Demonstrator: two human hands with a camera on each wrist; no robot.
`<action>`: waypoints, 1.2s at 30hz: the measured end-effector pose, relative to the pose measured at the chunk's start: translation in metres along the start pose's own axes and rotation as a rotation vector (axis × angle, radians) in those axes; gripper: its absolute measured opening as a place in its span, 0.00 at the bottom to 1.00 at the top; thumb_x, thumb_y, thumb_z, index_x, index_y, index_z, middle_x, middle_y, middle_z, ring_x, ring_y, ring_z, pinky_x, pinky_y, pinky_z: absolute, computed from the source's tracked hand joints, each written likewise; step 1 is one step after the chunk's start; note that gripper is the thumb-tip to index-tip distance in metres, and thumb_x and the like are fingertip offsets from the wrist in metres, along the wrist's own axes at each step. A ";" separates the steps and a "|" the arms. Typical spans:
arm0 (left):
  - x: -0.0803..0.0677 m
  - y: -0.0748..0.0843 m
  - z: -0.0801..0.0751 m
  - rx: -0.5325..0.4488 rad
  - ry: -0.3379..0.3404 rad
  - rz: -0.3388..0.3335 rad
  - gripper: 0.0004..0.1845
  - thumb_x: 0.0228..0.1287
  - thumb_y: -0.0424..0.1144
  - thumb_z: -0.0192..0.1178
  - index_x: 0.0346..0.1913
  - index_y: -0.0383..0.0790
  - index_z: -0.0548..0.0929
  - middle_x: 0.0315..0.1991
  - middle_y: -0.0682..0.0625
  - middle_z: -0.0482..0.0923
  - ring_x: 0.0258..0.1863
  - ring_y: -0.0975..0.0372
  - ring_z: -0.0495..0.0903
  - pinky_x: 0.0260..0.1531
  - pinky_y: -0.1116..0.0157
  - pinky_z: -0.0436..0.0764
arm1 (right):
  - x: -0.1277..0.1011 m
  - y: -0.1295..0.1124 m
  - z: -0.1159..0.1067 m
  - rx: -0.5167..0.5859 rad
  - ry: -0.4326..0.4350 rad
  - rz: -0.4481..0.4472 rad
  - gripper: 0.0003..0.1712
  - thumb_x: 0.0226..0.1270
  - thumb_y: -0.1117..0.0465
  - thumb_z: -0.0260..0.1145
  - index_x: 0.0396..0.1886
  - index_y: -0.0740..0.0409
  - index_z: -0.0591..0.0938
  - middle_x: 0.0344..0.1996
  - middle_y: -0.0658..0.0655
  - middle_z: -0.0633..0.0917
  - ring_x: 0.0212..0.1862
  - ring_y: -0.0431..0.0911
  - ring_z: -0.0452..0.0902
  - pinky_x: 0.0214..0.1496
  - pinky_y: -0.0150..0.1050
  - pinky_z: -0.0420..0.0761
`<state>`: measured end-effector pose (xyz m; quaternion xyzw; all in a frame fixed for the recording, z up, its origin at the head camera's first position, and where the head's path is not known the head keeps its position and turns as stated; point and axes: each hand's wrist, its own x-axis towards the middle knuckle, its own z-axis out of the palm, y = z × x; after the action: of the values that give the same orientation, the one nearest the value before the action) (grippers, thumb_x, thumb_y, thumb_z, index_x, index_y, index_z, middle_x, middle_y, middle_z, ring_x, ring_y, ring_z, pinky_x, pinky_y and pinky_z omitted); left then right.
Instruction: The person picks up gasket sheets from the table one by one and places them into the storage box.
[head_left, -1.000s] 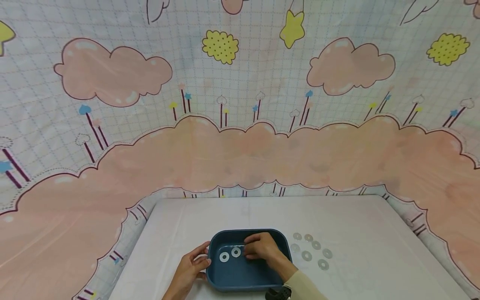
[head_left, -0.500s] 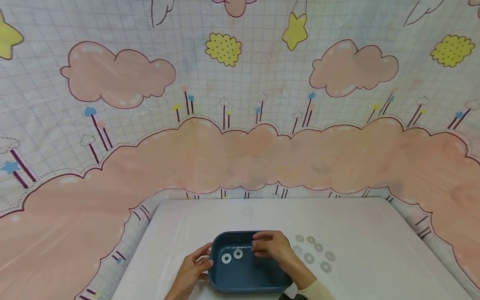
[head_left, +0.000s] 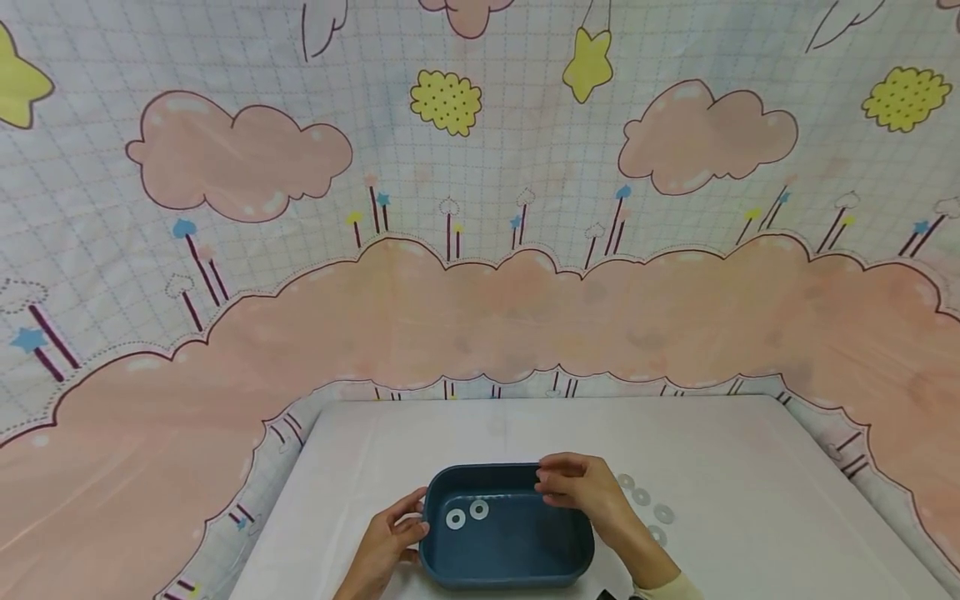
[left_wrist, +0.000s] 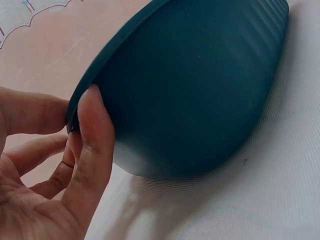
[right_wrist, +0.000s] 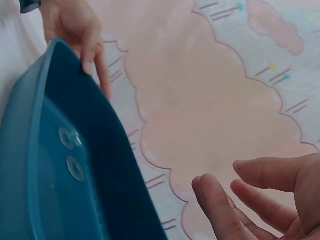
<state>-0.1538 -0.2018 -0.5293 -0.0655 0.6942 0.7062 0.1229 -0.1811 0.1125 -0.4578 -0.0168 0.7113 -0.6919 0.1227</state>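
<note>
My left hand [head_left: 386,542] holds the rim of the blue tray [head_left: 510,562] at its 9 o'clock side, thumb and fingers pinching the edge. My right hand [head_left: 588,492] is above the tray's 2 o'clock corner, its grip loose and holding nothing. 2 washers [head_left: 467,514] lie inside the tray. More washers [head_left: 651,507] lie on the tabletop [head_left: 750,500] at 3 o'clock.

Matt blue plastic tub [head_left: 507,550], shiny metal washers [head_left: 467,513], smooth white tablecloth [head_left: 750,467], printed cloth backdrop [head_left: 480,250]
</note>
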 end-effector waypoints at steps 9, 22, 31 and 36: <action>0.000 -0.002 0.000 -0.005 -0.002 0.002 0.34 0.62 0.27 0.60 0.72 0.30 0.64 0.47 0.47 0.72 0.37 0.63 0.79 0.25 0.67 0.80 | -0.010 -0.006 -0.024 -0.013 0.085 -0.016 0.23 0.63 0.61 0.69 0.54 0.69 0.80 0.46 0.62 0.86 0.44 0.51 0.87 0.44 0.39 0.86; -0.002 -0.003 0.000 0.007 0.013 -0.001 0.34 0.61 0.27 0.61 0.71 0.30 0.64 0.47 0.44 0.72 0.36 0.63 0.78 0.25 0.66 0.80 | -0.019 0.004 -0.057 -0.096 0.244 0.010 0.19 0.64 0.61 0.68 0.52 0.65 0.82 0.45 0.60 0.86 0.45 0.50 0.87 0.45 0.40 0.86; -0.003 -0.001 0.001 0.014 0.006 0.003 0.34 0.62 0.27 0.61 0.72 0.31 0.64 0.48 0.43 0.72 0.37 0.62 0.78 0.25 0.66 0.81 | -0.025 0.014 -0.085 -0.171 0.282 0.042 0.23 0.64 0.58 0.69 0.56 0.65 0.80 0.47 0.60 0.86 0.46 0.51 0.86 0.45 0.38 0.85; -0.002 0.000 0.000 0.011 -0.004 0.010 0.34 0.62 0.27 0.60 0.72 0.30 0.63 0.48 0.44 0.71 0.37 0.62 0.78 0.25 0.67 0.80 | -0.025 0.020 -0.097 -0.202 0.306 0.062 0.26 0.65 0.56 0.68 0.58 0.66 0.78 0.51 0.64 0.84 0.48 0.52 0.86 0.46 0.37 0.85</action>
<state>-0.1521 -0.2016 -0.5291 -0.0601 0.6980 0.7032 0.1213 -0.1737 0.2134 -0.4728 0.0983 0.7876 -0.6074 0.0320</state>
